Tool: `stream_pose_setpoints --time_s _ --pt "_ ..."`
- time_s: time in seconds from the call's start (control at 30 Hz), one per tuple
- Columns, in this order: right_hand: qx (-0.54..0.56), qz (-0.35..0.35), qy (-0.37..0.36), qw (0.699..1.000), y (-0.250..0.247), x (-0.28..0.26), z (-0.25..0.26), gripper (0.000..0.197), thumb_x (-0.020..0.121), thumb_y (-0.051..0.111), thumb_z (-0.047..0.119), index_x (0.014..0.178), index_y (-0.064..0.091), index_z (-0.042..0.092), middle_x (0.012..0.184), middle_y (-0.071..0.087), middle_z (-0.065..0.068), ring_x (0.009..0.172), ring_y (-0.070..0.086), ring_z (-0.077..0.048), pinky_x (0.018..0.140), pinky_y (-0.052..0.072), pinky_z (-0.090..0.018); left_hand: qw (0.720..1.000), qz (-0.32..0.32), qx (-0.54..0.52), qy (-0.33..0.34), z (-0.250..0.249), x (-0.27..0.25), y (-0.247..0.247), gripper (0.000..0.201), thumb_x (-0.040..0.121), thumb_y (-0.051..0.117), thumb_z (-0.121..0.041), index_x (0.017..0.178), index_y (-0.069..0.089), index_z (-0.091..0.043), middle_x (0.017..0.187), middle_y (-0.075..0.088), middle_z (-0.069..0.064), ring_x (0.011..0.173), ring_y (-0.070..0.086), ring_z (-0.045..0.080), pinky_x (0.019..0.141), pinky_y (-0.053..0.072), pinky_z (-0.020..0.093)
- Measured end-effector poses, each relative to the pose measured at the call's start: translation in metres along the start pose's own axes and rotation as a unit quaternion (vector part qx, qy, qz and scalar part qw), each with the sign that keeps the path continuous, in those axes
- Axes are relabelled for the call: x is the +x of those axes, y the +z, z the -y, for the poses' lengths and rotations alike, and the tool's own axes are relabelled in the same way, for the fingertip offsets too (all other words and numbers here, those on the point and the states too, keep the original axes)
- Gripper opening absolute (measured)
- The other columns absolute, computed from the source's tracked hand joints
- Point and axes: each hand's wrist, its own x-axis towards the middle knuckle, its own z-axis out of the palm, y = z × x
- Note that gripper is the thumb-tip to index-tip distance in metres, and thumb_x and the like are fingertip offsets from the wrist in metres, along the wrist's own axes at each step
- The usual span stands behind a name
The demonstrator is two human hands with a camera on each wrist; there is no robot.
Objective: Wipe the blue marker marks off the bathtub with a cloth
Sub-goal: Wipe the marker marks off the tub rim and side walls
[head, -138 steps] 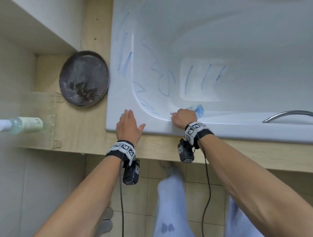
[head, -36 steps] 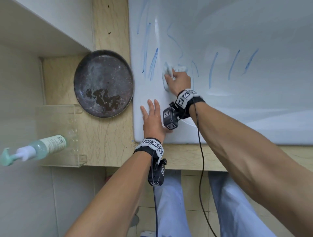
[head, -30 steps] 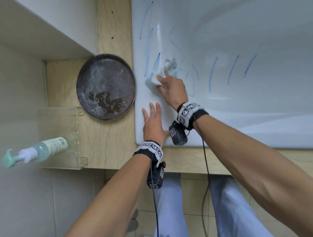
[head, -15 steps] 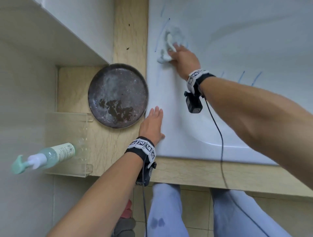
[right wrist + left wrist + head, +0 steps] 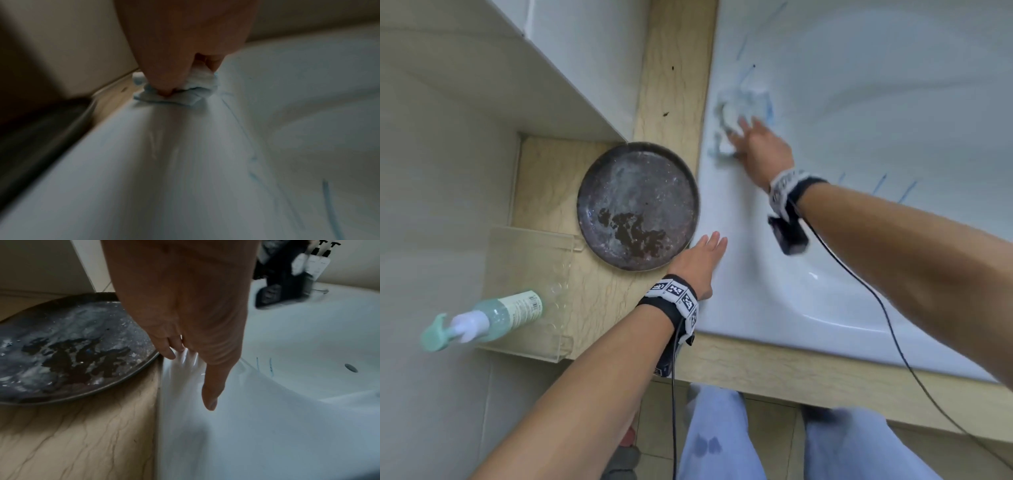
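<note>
The white bathtub [image 5: 859, 113] fills the right of the head view. My right hand [image 5: 748, 135] presses a crumpled white cloth [image 5: 729, 113], stained blue, onto the tub's left rim, and the fingers grip the cloth [image 5: 191, 91] in the right wrist view. Blue marker marks [image 5: 743, 73] run just beyond the cloth, and short strokes [image 5: 880, 183] show on the tub floor behind my forearm. More blue marks [image 5: 329, 203] streak the inner wall. My left hand [image 5: 709, 245] lies flat with straight fingers on the near corner of the rim [image 5: 226, 418].
A dark round metal pan [image 5: 637, 205] sits on the wooden ledge [image 5: 671, 85] against the tub's left edge. A clear acrylic holder [image 5: 527, 291] with a green pump bottle [image 5: 482, 320] hangs at the left. Dark dispenser bottles [image 5: 304, 261] stand at the tub's far end.
My right hand with the cloth has slid back toward me along the left rim. Earlier it wiped the inner wall. The left hand has stayed flat on the rim corner.
</note>
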Motion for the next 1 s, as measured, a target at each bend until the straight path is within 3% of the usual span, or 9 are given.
stream_pose_setpoints --time_s 0.13,0.23,0.33,0.4,0.53,0.6,0.7,0.83,1.0 --pt "-0.010 0.027 0.081 0.996 0.003 0.017 0.017 0.041 0.098 0.054 0.021 0.139 0.052 0.021 0.148 0.042 -0.009 0.138 0.037 -0.033 0.087 0.056 -0.050 0.999 0.024 0.015 0.015 0.004 0.001 -0.012 0.102 0.082 0.066 -0.007 0.159 0.000 -0.022 0.166 -0.006 -0.005 0.152 0.009 0.015 0.113 0.037 0.040" --pt "-0.006 0.032 -0.069 0.997 0.015 -0.041 0.025 0.052 0.095 0.062 0.024 0.145 0.047 0.024 0.149 0.045 -0.007 0.136 0.043 -0.032 0.074 0.060 -0.044 0.999 0.023 0.019 0.014 0.005 0.003 -0.023 0.094 0.082 0.065 -0.010 0.158 0.010 -0.020 0.165 0.007 -0.001 0.149 0.022 0.018 0.110 0.041 0.041" --pt "0.016 0.062 -0.177 0.982 0.013 -0.064 0.005 0.045 0.094 0.065 0.038 0.137 0.058 0.030 0.153 0.046 0.003 0.142 0.041 -0.027 0.088 0.057 -0.045 0.999 -0.026 0.007 -0.019 -0.004 0.008 -0.038 0.063 0.086 0.063 -0.014 0.144 0.040 -0.019 0.140 0.047 0.005 0.126 0.052 0.025 0.092 0.050 0.038" --pt "-0.004 0.061 -0.175 0.983 0.005 -0.040 -0.010 0.046 0.094 0.059 0.046 0.138 0.056 0.033 0.153 0.046 0.005 0.142 0.041 -0.025 0.090 0.055 -0.045 0.993 -0.103 -0.021 -0.053 -0.009 0.015 -0.048 0.049 0.087 0.067 -0.020 0.133 0.049 -0.019 0.130 0.052 0.004 0.121 0.055 0.026 0.086 0.050 0.038" --pt "0.024 0.031 -0.038 0.999 -0.011 0.026 -0.034 0.043 0.096 0.054 0.045 0.138 0.054 0.032 0.151 0.045 0.000 0.137 0.046 -0.027 0.089 0.056 -0.047 0.986 -0.148 -0.040 -0.063 -0.010 0.039 -0.057 0.080 0.087 0.074 -0.032 0.152 0.028 -0.019 0.161 0.019 0.007 0.148 0.019 0.027 0.108 0.038 0.037" --pt "0.036 0.023 -0.031 0.999 -0.023 0.050 -0.052 0.035 0.094 0.055 0.041 0.127 0.063 0.030 0.144 0.054 -0.005 0.126 0.057 -0.032 0.090 0.053 -0.044 0.987 -0.133 -0.048 -0.076 -0.008 0.049 -0.059 0.096 0.083 0.078 -0.032 0.156 0.017 -0.022 0.164 0.008 0.010 0.151 0.009 0.028 0.111 0.035 0.037" --pt "0.042 -0.070 -0.012 0.997 -0.046 0.078 -0.088 0.039 0.090 0.055 0.031 0.129 0.063 0.028 0.143 0.056 -0.003 0.122 0.060 -0.030 0.094 0.052 -0.041 0.990 -0.112 -0.004 -0.090 -0.006 0.065 -0.058 0.108 0.080 0.081 -0.033 0.158 0.007 -0.022 0.163 0.004 0.016 0.151 0.008 0.032 0.110 0.037 0.038" --pt "0.068 -0.155 0.113 0.979 -0.069 0.123 -0.135 0.042 0.094 0.052 0.032 0.136 0.060 0.027 0.146 0.055 -0.007 0.128 0.057 -0.028 0.109 0.046 -0.040 0.988 -0.098 0.102 -0.062 -0.010 0.072 -0.065 0.097 0.087 0.073 -0.033 0.157 0.012 -0.008 0.159 0.014 0.027 0.148 0.014 0.040 0.118 0.023 0.041" --pt "0.073 -0.116 0.267 0.954 -0.068 0.175 -0.182 0.045 0.098 0.042 0.036 0.131 0.062 0.013 0.133 0.061 -0.013 0.121 0.057 -0.032 0.095 0.045 -0.033 0.993 -0.069 0.073 -0.064 -0.011 0.076 -0.062 0.101 0.088 0.073 -0.021 0.156 0.001 -0.002 0.159 0.005 0.033 0.149 0.006 0.044 0.114 0.035 0.037"
